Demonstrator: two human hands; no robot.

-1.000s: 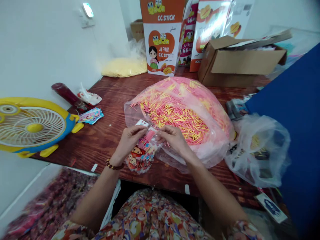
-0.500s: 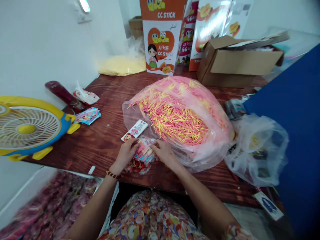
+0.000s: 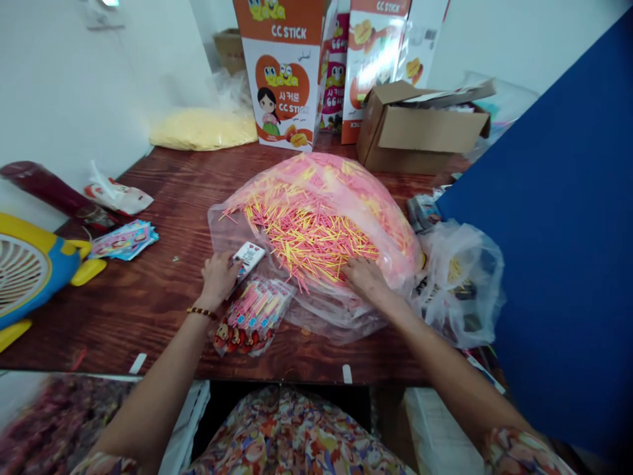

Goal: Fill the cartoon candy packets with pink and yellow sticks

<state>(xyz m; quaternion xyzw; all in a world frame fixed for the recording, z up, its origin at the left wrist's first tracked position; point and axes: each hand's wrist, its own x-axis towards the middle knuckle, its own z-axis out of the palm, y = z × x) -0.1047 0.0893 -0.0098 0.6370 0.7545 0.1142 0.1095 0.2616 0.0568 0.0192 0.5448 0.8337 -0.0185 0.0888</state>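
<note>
The sticks [image 3: 311,241], in the bag [image 3: 333,320] on the counter [image 3: 143,293], look light and brittle, best pinched mid-length; the right hand [image 3: 364,277] touches them, the left hand [image 3: 218,277] the card [image 3: 250,257], and whether either grip is closed one cannot tell.

The left hand [image 3: 217,277] is resting on the desk [image 3: 173,290] with its fingertips overlapping a white printed packet [image 3: 250,256]; the right hand [image 3: 366,278] is placing its fingers among pink and yellow sticks [image 3: 311,231] that are filling a large clear bag [image 3: 336,322]. Small stick-filled sachets [image 3: 257,307] are lying fanned between the hands, nearer the desk's front edge; a "CC STICK" carton [image 3: 281,53] and an opened cardboard box [image 3: 420,132] are standing behind the bag; a yellow-and-blue fan [image 3: 44,254] is sitting at far left.
</note>
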